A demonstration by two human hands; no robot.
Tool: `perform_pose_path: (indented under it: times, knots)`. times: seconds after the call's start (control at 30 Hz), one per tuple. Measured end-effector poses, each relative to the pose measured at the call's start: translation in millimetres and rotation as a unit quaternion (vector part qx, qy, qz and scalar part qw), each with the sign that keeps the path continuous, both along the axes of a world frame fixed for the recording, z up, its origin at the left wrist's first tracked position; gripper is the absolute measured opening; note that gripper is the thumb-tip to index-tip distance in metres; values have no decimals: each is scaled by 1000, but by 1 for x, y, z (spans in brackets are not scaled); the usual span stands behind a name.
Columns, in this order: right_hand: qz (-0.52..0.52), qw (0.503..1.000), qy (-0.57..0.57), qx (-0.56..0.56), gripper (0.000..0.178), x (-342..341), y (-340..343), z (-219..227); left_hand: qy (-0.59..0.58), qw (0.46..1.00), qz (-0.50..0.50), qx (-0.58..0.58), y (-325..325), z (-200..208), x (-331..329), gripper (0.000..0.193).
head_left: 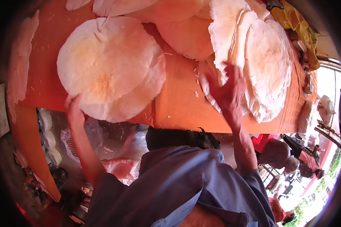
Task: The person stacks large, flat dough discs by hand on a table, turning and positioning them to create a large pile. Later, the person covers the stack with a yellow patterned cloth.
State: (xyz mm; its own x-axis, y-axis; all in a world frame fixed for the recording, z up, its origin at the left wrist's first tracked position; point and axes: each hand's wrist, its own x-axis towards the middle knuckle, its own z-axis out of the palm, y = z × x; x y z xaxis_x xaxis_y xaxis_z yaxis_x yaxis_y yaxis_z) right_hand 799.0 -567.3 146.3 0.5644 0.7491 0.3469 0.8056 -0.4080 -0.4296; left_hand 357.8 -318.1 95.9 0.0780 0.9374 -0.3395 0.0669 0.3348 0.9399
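Note:
Two large, thin, round pale discs that look like flatbreads overlap on the orange table: an upper disc with a browned patch, and a lower disc showing past its right and lower edges. At their lower left rim, my left hand is closed on the edge, thumb on top and the other fingers partly hidden beneath. My right hand is raised at the near left side of a stack of similar discs, fingers spread and slightly blurred. I cannot tell whether it touches the stack.
The orange table has crumbs on it. More discs lie along its far side, and another lies at the left edge. A yellow cloth is at the far right. A black bag sits below the near edge. People are beyond, lower right.

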Motion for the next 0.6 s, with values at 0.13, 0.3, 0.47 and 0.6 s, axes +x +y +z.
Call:
perform_pose_path:
  times: [0.13,0.3,0.47,0.6]
  knots:
    - [-20,986,-155,-59,78,41,34,-7,454,842,78,280,-23,1,65,50]
    - [-109,992,-55,24,62,69,6,25,89,973,-157,143,-66,-5,188,28]
    - [-135,984,88,71,59,75,-2,29,58,884,-302,352,-108,-31,348,36]
    - [-174,980,55,79,58,68,-2,39,170,835,-250,459,-122,-52,430,38]
